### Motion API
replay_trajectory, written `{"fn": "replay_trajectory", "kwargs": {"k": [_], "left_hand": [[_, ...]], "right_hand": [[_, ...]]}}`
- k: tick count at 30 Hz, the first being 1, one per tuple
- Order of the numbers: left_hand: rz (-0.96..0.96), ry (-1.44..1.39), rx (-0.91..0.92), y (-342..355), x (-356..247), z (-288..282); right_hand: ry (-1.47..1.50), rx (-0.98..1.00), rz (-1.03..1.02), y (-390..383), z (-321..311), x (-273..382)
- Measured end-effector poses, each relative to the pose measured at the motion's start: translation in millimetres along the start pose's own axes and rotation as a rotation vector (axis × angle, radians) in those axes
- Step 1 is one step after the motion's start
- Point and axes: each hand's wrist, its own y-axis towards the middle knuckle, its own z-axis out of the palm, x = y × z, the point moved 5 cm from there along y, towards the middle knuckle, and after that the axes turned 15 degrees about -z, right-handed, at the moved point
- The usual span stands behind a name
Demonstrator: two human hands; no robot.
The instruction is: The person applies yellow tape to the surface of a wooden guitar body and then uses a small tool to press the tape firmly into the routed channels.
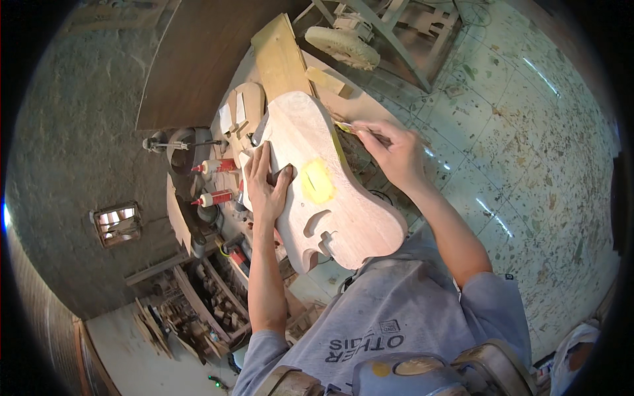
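- There it was, front and centre: a pale wooden guitar-shaped body point(360, 214), its long axis running away from the person and leaning left at the far end, the horned end close against the grey shirt point(396, 297).
- The left hand point(265, 195) was on it! Open and palm down, fingers spread over the left edge about midway along, with the thumb just beside a yellow patch point(317, 181) on the upper face.
- Over on the other flank, the right hand point(398, 148) was closed in a pinch on a slim tool point(345, 126) – tip pointing left, right at the body's far right edge (touching or a whisker apart, one could not tell).
- So here was the relation that counted: the body lay to the left of the right hand, and its right edge, streaked with yellow, ran lengthwise past the tool's tip. The left hand was the nearer of the two – it was in contact – while the right hand stood out beyond the edge.
- Nearer the shirt, a curved cavity point(317, 223) opened in the face, clear of both hands.
- Out to the left, two red-and-white bottles point(214, 198) lay tipped, and past the far end a pale board point(281, 56) stretched away.
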Motion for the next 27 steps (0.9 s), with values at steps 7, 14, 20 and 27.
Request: {"fn": "replay_trajectory", "kwargs": {"k": [7, 14, 20, 27], "left_hand": [[0.039, 0.021, -0.016, -0.8, 1.6, 0.6], [0.009, 0.015, -0.006, -2.3, 5.8, 1.5], [0.039, 0.03, -0.02, 0.2, 0.7, 0.8], [0.06, 0.028, -0.024, -1.6, 3.2, 1.0]], "right_hand": [[-0.051, 0.132, -0.114, -8.5, 19.1, 19.8], [0.13, 0.334, -0.19, -29.9, -13.6, 15.5], [-0.068, 0.134, -0.136, 16.8, -1.7, -1.4], [-0.123, 0.214, -0.448, -2.2, 7.6, 23.1]]}}
